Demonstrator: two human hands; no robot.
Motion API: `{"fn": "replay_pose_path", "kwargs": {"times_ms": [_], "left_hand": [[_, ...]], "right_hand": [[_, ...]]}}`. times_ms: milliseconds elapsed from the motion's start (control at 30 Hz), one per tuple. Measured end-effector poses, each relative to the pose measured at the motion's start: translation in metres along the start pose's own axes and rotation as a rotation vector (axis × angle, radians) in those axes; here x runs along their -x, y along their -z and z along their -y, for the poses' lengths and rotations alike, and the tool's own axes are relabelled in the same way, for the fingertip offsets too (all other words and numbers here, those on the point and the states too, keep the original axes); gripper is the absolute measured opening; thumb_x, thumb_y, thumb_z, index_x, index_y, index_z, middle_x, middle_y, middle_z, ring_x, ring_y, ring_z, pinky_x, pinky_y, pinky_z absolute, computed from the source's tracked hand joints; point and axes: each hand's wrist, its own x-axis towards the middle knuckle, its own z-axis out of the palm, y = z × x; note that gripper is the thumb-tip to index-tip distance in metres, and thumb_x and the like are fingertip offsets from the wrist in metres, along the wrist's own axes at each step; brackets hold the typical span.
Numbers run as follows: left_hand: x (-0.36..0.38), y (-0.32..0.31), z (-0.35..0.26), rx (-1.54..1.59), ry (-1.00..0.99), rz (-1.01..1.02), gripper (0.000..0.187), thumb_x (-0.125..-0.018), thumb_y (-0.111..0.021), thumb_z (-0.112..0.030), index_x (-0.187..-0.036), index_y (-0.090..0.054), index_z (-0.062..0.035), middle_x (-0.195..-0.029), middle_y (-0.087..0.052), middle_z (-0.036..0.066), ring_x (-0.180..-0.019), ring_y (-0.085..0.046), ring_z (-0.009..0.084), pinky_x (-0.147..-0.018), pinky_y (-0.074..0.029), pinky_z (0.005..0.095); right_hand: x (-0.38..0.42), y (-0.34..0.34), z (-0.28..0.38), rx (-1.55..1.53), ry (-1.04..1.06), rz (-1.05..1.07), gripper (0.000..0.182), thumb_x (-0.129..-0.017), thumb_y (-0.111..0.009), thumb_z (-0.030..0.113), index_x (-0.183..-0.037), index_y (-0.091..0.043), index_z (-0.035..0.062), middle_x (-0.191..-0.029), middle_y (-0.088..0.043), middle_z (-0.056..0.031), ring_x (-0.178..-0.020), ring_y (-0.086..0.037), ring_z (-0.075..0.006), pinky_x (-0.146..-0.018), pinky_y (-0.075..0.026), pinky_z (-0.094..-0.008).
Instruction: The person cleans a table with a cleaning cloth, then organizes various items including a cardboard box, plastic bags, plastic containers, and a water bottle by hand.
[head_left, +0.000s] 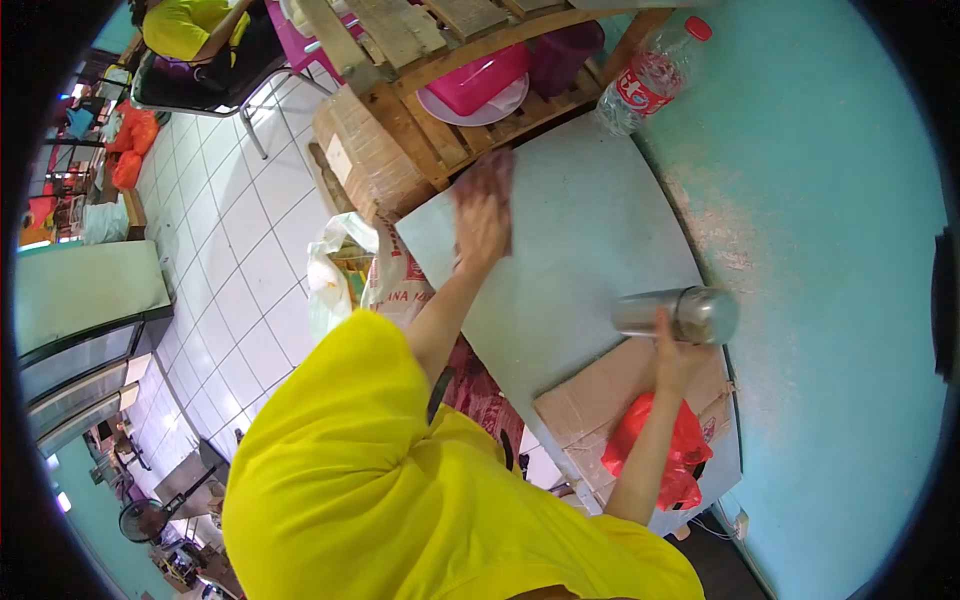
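Note:
My left hand [482, 228] presses a brownish-purple cloth [508, 185] onto the grey-white tabletop [570, 200], near its left edge; the hand is smeared by motion. On the other side, my right hand [680, 362] is wrapped around a silver metal flask [655, 313], close to the wall-side edge of the table. The flask looks slightly blurred. Below that hand, a flattened piece of brown cardboard [585, 395] lies on the table, with a red plastic bag [640, 430] on top, beside my right forearm.
A plastic bottle [650, 85] with a red cap stands at the table's far corner by the turquoise wall [830, 200]. A wooden rack [430, 130] holds a pink container [485, 80]. A cardboard box [365, 150] and white sack [345, 265] are left of the table. A person [190, 30] sits beyond.

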Motion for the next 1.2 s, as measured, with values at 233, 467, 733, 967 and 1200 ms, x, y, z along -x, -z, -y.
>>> {"fn": "replay_pose_path", "kwargs": {"times_ms": [233,467,733,967,1200], "left_hand": [[0.121,0.082,0.093,0.202,0.509,-0.017,0.043,-0.089,-0.045,-0.021,-0.131,-0.043,-0.0122,-0.133,-0.044,0.018,-0.117,-0.048,0.0341,-0.088,-0.043,0.0430],[0.147,0.124,0.164,0.153,0.531,-0.195,0.039,-0.096,-0.040,-0.030,-0.108,-0.057,0.0029,-0.091,-0.064,0.016,-0.086,-0.059,0.0327,-0.078,-0.046,0.0372],[0.119,0.168,0.177,1.353,0.965,0.021,0.029,-0.091,-0.054,-0.031,-0.092,-0.065,-0.0043,-0.076,-0.056,-0.003,-0.068,-0.049,0.0065,-0.063,-0.041,0.0231],[0.129,0.224,0.131,0.970,0.310,0.308,0.024,-0.091,-0.052,-0.016,-0.107,-0.063,-0.0027,-0.079,-0.059,0.000,-0.077,-0.053,0.0102,-0.071,-0.043,0.0250],[0.131,0.258,0.098,1.681,0.624,0.688,0.054,-0.094,-0.050,-0.038,-0.140,-0.036,-0.0134,-0.134,-0.043,0.001,-0.116,-0.042,0.0114,-0.091,-0.040,0.0258]], "right_hand": [[0.090,-0.031,0.032,-0.103,-0.259,0.350,0.063,-0.063,-0.084,0.020,-0.113,-0.053,-0.0014,-0.105,-0.060,-0.0122,-0.095,-0.059,-0.0225,-0.084,-0.047,-0.0336],[0.122,-0.056,0.054,-0.268,-0.043,0.408,0.058,-0.062,-0.081,0.012,-0.111,-0.052,0.0007,-0.105,-0.056,-0.0113,-0.093,-0.058,-0.0224,-0.081,-0.048,-0.0324],[0.122,-0.039,0.070,-0.238,0.172,0.410,0.066,-0.067,-0.079,0.016,-0.121,-0.045,-0.0012,-0.127,-0.041,-0.0146,-0.104,-0.053,-0.0283,-0.088,-0.044,-0.0349],[0.137,-0.008,0.123,-0.133,0.451,0.289,0.065,-0.075,-0.069,0.015,-0.130,-0.037,-0.0003,-0.123,-0.048,-0.0156,-0.108,-0.051,-0.0264,-0.092,-0.040,-0.0359],[0.183,-0.090,0.172,-0.289,0.343,0.917,0.034,-0.078,-0.062,0.007,-0.110,-0.054,0.0012,-0.101,-0.060,-0.0157,-0.092,-0.059,-0.0303,-0.078,-0.046,-0.0348]]}}
